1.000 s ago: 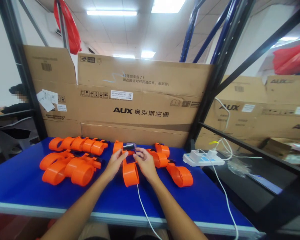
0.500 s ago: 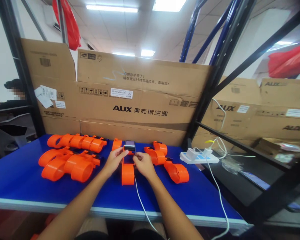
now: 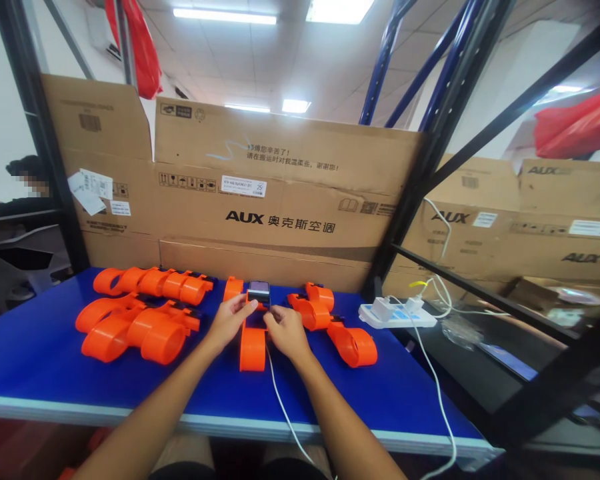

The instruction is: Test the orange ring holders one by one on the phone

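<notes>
On the blue table (image 3: 40,373) lies an orange plastic gripper-like part (image 3: 252,348) with a small black device (image 3: 259,291) mounted at its far end. My left hand (image 3: 229,323) holds this part from the left, thumb and fingers by the black device. My right hand (image 3: 286,331) grips it from the right, fingers curled near a thin white cable (image 3: 280,400) that runs from the part towards me and off the front edge.
More orange parts sit in a cluster (image 3: 135,313) at left and another (image 3: 337,327) at right. A white power strip (image 3: 397,313) with chargers lies at the right rear. Cardboard boxes (image 3: 280,193) wall the back. Black rack posts (image 3: 420,167) flank the table. A person sits far left.
The orange part has settled flatter on the table and my hands closed in slightly on it; the view shifted a little downward and left.
</notes>
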A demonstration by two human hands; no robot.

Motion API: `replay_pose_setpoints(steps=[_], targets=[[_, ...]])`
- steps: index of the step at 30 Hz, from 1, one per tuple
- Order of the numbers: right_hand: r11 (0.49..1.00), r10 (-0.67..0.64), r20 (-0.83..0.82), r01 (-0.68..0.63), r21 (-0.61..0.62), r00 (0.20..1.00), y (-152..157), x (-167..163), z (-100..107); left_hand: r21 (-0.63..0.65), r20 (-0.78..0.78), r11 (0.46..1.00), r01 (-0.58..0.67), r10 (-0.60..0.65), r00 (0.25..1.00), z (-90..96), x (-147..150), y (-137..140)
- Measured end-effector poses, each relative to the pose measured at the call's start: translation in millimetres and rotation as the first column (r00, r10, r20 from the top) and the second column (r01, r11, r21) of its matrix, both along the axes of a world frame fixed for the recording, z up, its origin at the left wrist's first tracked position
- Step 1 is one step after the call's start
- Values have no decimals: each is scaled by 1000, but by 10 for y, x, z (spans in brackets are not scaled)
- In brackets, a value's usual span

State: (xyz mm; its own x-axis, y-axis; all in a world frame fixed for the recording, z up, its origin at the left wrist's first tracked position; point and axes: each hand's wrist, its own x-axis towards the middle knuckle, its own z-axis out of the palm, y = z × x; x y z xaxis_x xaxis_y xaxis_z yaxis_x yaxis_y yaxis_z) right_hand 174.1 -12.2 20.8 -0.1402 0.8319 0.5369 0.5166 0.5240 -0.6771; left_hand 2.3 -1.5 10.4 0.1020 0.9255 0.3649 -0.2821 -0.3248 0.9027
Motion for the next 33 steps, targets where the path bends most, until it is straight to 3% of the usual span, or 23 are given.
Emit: replay_pose_setpoints(steps=[33], targets=[[999,-48,-12,48,6,999,-15,-57,-28,-13,11,999,-35,35,999,-25,1,15]])
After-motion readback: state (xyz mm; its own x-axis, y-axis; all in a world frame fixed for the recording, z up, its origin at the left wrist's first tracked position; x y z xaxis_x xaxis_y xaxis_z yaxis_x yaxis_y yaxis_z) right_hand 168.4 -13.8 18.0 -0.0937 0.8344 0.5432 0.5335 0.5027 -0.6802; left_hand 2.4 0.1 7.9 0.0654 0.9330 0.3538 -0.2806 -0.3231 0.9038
